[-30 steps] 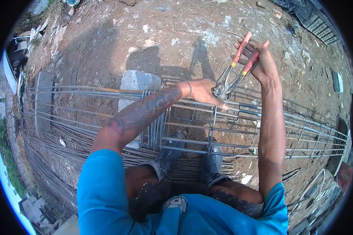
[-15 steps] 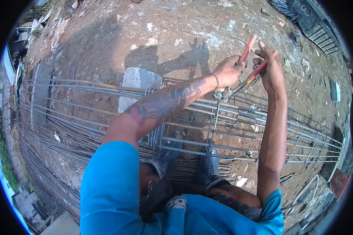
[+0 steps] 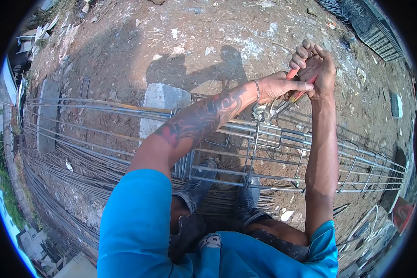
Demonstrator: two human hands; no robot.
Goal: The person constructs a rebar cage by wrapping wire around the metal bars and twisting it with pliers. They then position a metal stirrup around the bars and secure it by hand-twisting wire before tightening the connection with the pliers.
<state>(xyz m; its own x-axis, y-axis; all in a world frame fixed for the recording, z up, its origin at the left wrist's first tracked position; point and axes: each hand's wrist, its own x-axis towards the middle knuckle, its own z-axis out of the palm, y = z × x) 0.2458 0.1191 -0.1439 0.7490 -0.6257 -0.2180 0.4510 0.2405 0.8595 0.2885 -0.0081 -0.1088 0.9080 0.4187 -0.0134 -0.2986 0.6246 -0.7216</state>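
Note:
Red-handled pincers slant between my two hands, their metal jaws at a crossing of bars on a rebar cage. My left hand, with a bracelet at its wrist, closes on the handles from the left. Its thumb reaches across to the right handle, and its other fingers are mostly hidden. My right hand has its palm against one handle, with its fingers curled over toward the other handle's end. Thin dark strands, probably wire, lie along the handle under my right hand.
A concrete block props the cage near the middle, and another concrete piece stands under the bars at left. Long loose rods lie at lower left. My shoes stand by the cage's near side.
My left hand has shifted right along the pincers, its thumb now across the right handle. The fingers of my right hand have curled inward, and the handles have come closer together.

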